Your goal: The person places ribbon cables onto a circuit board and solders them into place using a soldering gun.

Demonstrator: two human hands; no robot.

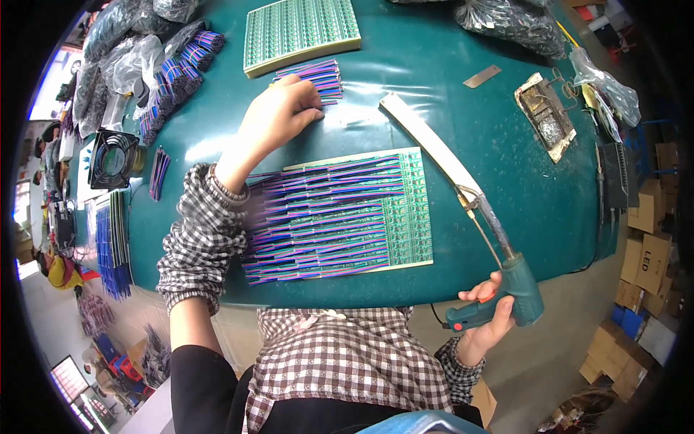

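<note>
on the glossy green table (553, 210), wires (354, 172) are laid in rows over a circuit panel (417, 224). a soldering gun (524, 289) is gripped by the right hand (491, 327), fingers wrapped. the left hand (290, 105) is bent near a wire bundle (329, 81); pinching cannot be told. cardboard boxes (649, 260) are piled at right.

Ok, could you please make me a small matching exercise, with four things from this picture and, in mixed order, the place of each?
1. Green soldering gun
2. Left hand
3. Black fan
4. Stacked green circuit boards

A. near the left edge of the table
B. just beyond the small wire bundle
C. in the right hand
D. right by the small wire bundle

Pairs: 1-C, 2-D, 3-A, 4-B
</note>
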